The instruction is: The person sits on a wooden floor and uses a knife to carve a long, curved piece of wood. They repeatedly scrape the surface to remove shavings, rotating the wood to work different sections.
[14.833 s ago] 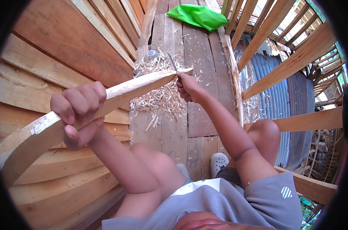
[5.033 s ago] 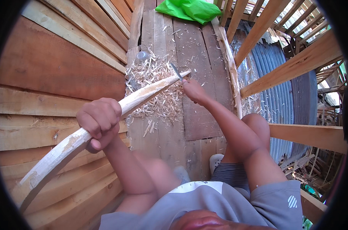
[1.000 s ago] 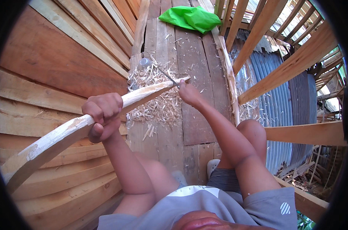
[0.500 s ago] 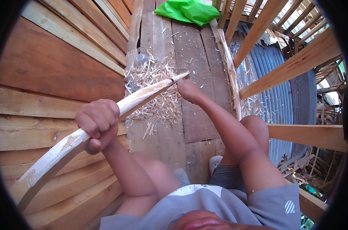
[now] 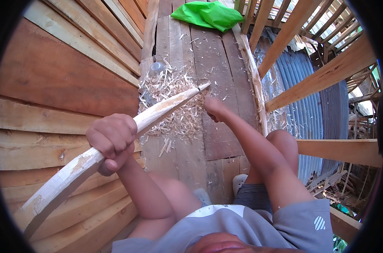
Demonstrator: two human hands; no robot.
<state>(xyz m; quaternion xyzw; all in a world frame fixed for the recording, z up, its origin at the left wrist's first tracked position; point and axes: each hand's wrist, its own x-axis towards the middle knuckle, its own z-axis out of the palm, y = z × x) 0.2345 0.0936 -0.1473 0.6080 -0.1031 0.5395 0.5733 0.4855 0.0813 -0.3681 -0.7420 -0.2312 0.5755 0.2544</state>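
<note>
Right hand [image 5: 215, 109] farther right, above littered planks [image 5: 221, 141]

The left hand [image 5: 112, 141] hid a stretch of the curved wood [image 5: 160, 113]; the right hand [image 5: 215, 109] covered the handle of the knife [image 5: 199, 89].

The curved wood [image 5: 158, 111] is cream-white with tan patches, the plastic bundle [image 5: 206, 16] bright green, the shirt [image 5: 265, 230] grey, the shorts [image 5: 254, 196] dark with pale stripes.
</note>
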